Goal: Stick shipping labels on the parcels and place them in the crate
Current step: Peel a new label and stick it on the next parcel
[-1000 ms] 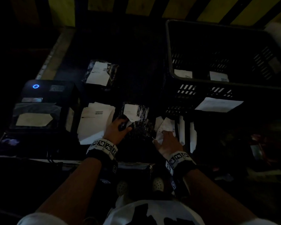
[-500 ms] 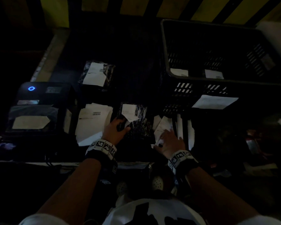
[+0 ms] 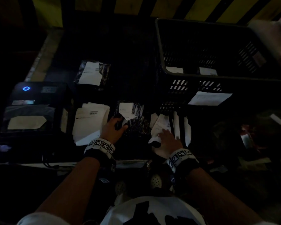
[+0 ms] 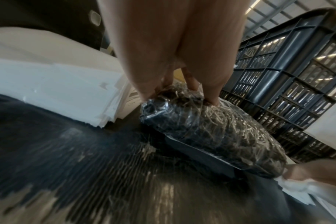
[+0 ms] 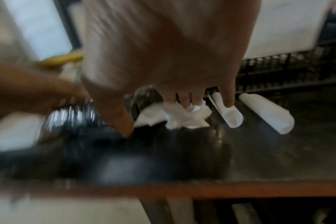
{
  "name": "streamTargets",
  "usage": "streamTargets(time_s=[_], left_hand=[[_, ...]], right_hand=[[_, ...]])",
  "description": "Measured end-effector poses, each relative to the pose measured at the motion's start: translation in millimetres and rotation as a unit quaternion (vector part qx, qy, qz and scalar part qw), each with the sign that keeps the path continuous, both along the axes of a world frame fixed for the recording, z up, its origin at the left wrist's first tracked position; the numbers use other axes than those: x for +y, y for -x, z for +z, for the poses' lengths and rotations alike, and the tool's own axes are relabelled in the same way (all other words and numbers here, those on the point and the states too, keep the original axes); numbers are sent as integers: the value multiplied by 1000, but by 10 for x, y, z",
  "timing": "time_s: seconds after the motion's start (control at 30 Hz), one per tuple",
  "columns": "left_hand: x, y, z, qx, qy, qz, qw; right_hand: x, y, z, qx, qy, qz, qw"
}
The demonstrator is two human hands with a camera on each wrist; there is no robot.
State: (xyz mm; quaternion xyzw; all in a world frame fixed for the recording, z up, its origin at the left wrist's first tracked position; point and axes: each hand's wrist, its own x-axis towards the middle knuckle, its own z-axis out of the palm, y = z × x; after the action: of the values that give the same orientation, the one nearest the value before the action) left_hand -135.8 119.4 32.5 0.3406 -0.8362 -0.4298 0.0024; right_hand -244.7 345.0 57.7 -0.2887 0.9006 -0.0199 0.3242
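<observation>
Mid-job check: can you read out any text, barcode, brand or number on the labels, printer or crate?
No text reads clearly.
White label on the black wrapped parcel under the left hand: print too small.
Top sheet of the white label stack: barcode-like strip, unreadable.
Black label printer: sticker blurred.
White paper on the black plastic crate: faint lines, unreadable.

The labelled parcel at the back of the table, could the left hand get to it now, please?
Probably not yet: the left hand grips the nearer parcel. The labelled parcel lies beyond, apart from other things, so the path looks free once that grip is released.
</observation>
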Motion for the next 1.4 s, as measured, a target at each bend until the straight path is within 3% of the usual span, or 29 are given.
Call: streamTargets(time_s=[0.2, 0.3, 0.57, 0.77, 1.4], left_hand=[[15, 10, 25, -2, -4, -6, 1000], [10, 8, 32, 0, -7, -8, 1000], [14, 14, 42, 25, -6, -15, 1000], [0, 8, 63, 21, -13, -19, 1000], [-18, 27, 196, -2, -41, -11, 999]], right_hand=[[-81, 99, 117, 37, 164, -86, 982], [-199, 157, 208, 66, 254, -80, 962], [-440, 157, 354, 2, 307, -75, 949], [-589, 176, 385, -18, 292, -119, 949], [-1526, 390, 525, -82, 183, -25, 979]])
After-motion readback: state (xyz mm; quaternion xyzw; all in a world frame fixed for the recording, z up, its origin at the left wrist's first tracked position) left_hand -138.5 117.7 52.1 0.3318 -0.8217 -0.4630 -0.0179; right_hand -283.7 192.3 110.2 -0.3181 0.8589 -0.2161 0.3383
